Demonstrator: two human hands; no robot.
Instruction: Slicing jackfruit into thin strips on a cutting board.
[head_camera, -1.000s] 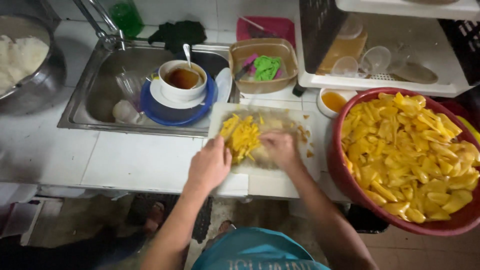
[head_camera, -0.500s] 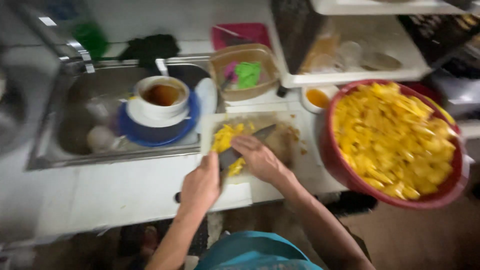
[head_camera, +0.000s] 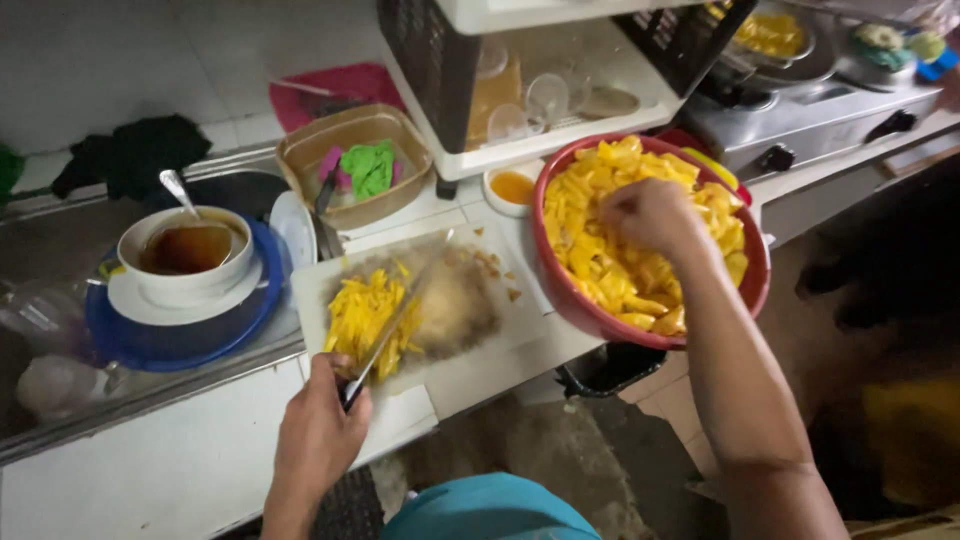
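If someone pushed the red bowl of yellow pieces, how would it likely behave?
The red bowl is heaped full, so probably heavy and slow to slide. It seems to overhang the counter edge, so a push might tip it. The right hand rests in the pieces.

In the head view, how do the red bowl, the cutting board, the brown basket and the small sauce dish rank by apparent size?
1. Red bowl and cutting board: alike, so unranked.
2. Brown basket.
3. Small sauce dish, farther back, yet clearly the smallest.
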